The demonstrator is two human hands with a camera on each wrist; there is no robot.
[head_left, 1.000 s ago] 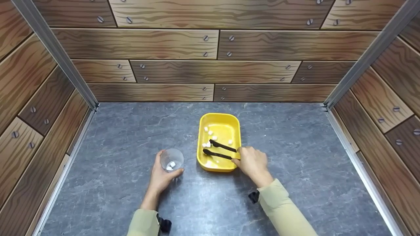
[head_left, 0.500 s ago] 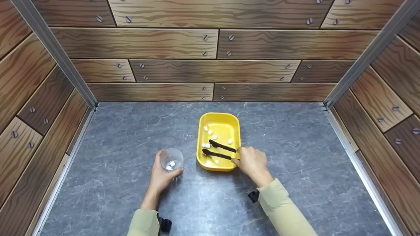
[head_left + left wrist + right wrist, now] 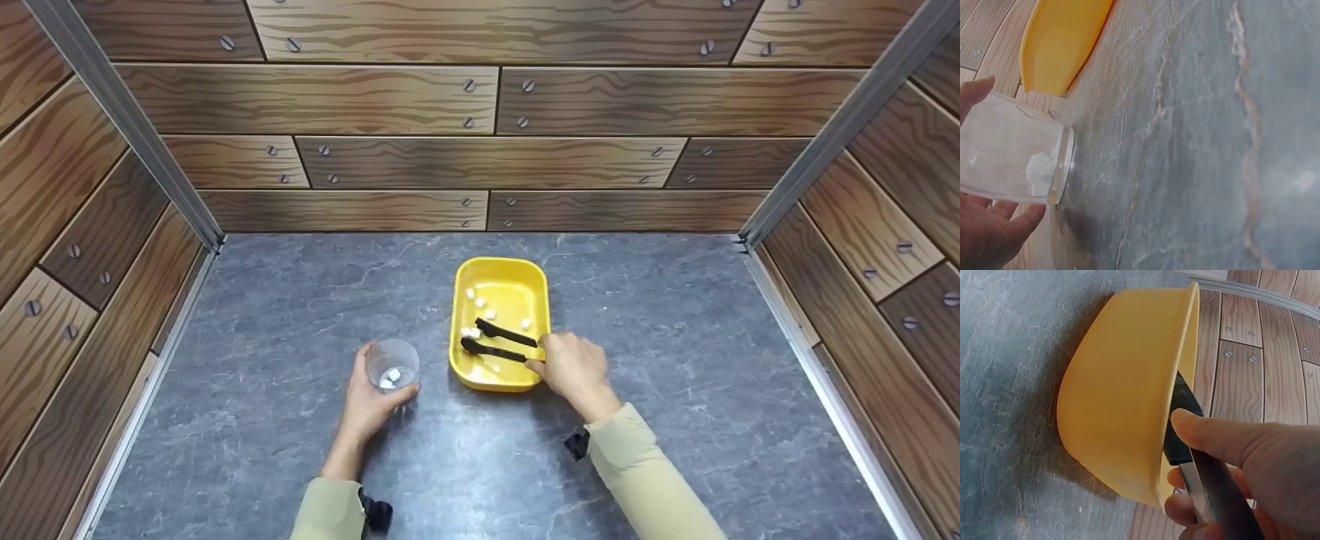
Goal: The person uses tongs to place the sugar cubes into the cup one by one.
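My left hand holds a clear plastic cup upright on the table, thumb on one side and fingers on the other. A couple of small white cubes lie at the cup's bottom. To its right stands a yellow tub with several white cubes scattered inside. My right hand grips black-tipped tongs over the tub's right side. The tongs' two arms are spread apart, their tips inside the tub close to a pair of white cubes. In the right wrist view the tub wall hides the tips.
The grey marbled tabletop surrounds the cup and tub. Wood-patterned panels wall the back and both sides, with metal rails along the edges.
My right hand and the tongs have shifted slightly left and away from me inside the tub. The left hand and cup stay in place.
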